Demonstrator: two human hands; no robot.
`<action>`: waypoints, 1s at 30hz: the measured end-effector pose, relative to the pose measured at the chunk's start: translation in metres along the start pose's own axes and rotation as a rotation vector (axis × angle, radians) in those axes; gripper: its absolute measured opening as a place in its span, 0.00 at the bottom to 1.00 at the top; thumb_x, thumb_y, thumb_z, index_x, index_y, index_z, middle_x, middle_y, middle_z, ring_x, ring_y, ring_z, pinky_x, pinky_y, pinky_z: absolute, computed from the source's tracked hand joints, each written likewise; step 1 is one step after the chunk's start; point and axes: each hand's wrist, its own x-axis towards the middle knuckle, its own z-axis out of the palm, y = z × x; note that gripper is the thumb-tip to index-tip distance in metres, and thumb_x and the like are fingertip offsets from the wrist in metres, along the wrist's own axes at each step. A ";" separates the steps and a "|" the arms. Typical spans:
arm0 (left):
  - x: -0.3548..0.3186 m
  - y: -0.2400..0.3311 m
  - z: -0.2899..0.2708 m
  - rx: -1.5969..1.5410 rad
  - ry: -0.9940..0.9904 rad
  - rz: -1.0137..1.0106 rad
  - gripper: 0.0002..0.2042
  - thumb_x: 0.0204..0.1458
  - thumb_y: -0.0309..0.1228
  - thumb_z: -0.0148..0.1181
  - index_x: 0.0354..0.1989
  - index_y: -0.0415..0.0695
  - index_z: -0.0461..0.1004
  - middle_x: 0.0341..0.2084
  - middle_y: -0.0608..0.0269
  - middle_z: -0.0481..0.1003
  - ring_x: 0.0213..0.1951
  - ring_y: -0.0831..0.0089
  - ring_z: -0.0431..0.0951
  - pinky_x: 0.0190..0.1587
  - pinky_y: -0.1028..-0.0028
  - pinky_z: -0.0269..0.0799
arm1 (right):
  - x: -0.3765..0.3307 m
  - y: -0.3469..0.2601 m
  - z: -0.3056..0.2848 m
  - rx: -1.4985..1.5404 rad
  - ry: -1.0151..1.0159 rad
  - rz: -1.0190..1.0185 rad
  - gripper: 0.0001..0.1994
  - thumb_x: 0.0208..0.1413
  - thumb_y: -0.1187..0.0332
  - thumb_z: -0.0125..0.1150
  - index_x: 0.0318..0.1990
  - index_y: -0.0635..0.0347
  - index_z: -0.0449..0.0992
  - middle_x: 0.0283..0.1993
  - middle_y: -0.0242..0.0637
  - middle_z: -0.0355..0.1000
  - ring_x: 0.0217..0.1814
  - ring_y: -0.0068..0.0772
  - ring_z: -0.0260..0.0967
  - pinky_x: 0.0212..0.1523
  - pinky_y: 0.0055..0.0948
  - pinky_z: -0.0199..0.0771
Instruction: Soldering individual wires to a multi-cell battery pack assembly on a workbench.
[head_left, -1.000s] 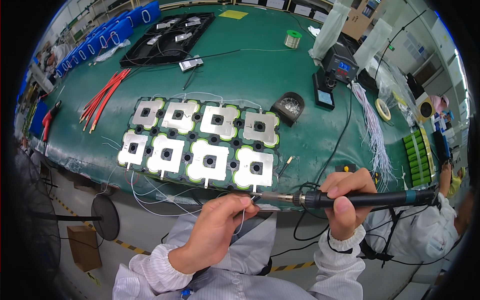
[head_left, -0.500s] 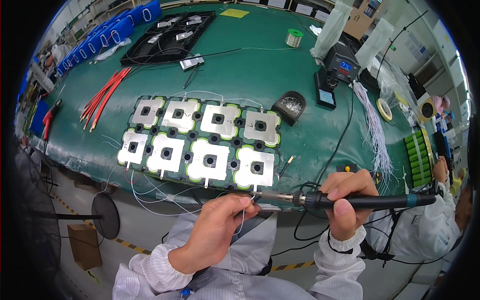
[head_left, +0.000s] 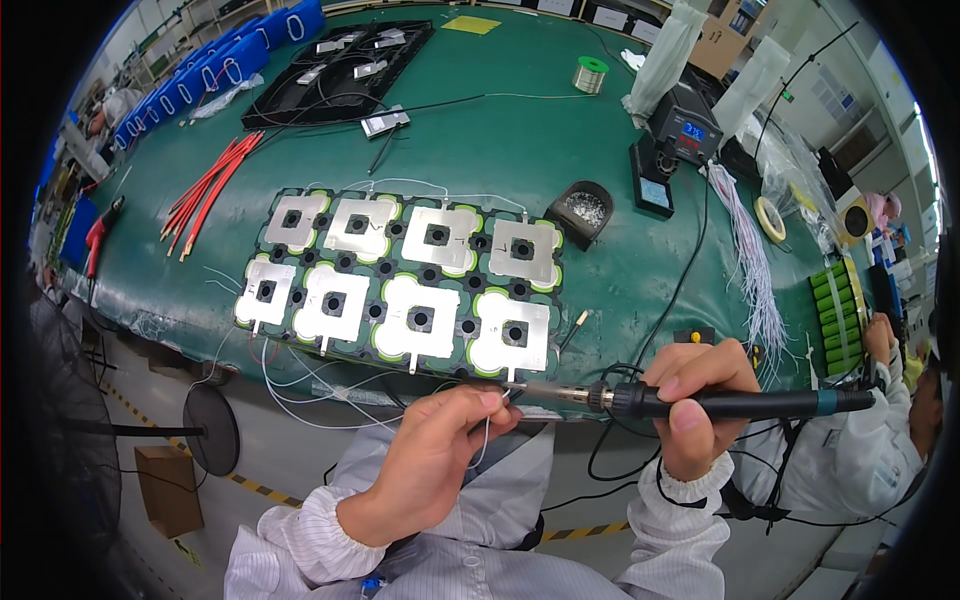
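A battery pack [head_left: 400, 285] with eight shiny metal plates over green cells lies on the green bench. Thin white wires [head_left: 310, 385] trail from its near edge. My left hand [head_left: 445, 450] pinches one thin white wire just below the pack's near right corner. My right hand [head_left: 695, 400] grips a black-handled soldering iron [head_left: 730, 403], held level, its metal tip pointing left and meeting the wire at my left fingertips.
A soldering station [head_left: 680, 140], a black tip-cleaner pot [head_left: 582, 208], a solder spool [head_left: 590, 75], red cables [head_left: 205, 190], a black tray [head_left: 340, 60], a white wire bundle [head_left: 750, 270] and green cells [head_left: 835, 305] sit around. Another person in white [head_left: 880, 440] works at right.
Barely anything differs: both hands stay near the pack's front edge, with the iron tip held against the wire in my left fingers.
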 end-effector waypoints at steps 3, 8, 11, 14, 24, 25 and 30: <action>0.000 0.000 0.001 0.001 -0.002 -0.001 0.07 0.54 0.28 0.55 0.28 0.39 0.76 0.29 0.64 0.74 0.39 0.72 0.74 0.50 0.71 0.65 | -0.001 -0.001 0.000 -0.007 -0.004 -0.006 0.09 0.44 0.69 0.60 0.26 0.66 0.69 0.20 0.36 0.68 0.17 0.29 0.66 0.18 0.23 0.65; 0.000 0.000 0.001 0.002 0.009 0.000 0.07 0.54 0.29 0.55 0.28 0.39 0.76 0.29 0.63 0.74 0.39 0.71 0.74 0.50 0.70 0.65 | -0.002 -0.001 0.000 -0.017 -0.003 0.010 0.09 0.44 0.69 0.60 0.26 0.66 0.69 0.20 0.36 0.67 0.17 0.29 0.66 0.18 0.24 0.64; 0.000 -0.001 0.001 0.007 0.014 0.005 0.07 0.54 0.29 0.55 0.28 0.39 0.76 0.29 0.62 0.74 0.39 0.71 0.74 0.51 0.69 0.65 | -0.002 -0.001 0.000 -0.009 0.001 0.008 0.09 0.45 0.68 0.60 0.26 0.66 0.69 0.20 0.36 0.67 0.17 0.29 0.66 0.18 0.24 0.64; 0.000 -0.002 0.000 0.002 0.017 0.015 0.08 0.54 0.29 0.55 0.28 0.38 0.76 0.29 0.62 0.74 0.39 0.70 0.74 0.50 0.69 0.65 | -0.002 0.000 0.000 0.005 0.001 -0.007 0.10 0.46 0.68 0.60 0.27 0.66 0.69 0.20 0.37 0.67 0.17 0.28 0.66 0.18 0.24 0.64; 0.001 -0.002 0.001 -0.014 0.017 0.010 0.08 0.54 0.28 0.54 0.26 0.38 0.75 0.29 0.61 0.74 0.39 0.70 0.74 0.51 0.69 0.65 | 0.002 -0.003 0.002 0.090 0.211 0.017 0.16 0.49 0.60 0.59 0.32 0.64 0.63 0.18 0.41 0.64 0.15 0.21 0.57 0.14 0.18 0.54; 0.000 -0.003 0.002 -0.015 0.017 0.012 0.08 0.54 0.28 0.54 0.26 0.38 0.75 0.29 0.61 0.74 0.39 0.70 0.74 0.51 0.69 0.65 | 0.003 -0.002 0.002 0.041 0.191 -0.011 0.15 0.51 0.59 0.56 0.31 0.62 0.61 0.14 0.35 0.59 0.13 0.21 0.55 0.14 0.18 0.54; 0.000 -0.002 0.003 -0.015 0.013 0.015 0.08 0.55 0.28 0.54 0.26 0.38 0.75 0.29 0.61 0.74 0.39 0.70 0.74 0.51 0.68 0.65 | 0.003 -0.002 0.003 0.006 0.170 -0.004 0.16 0.54 0.57 0.53 0.31 0.62 0.61 0.11 0.29 0.55 0.12 0.20 0.53 0.13 0.19 0.56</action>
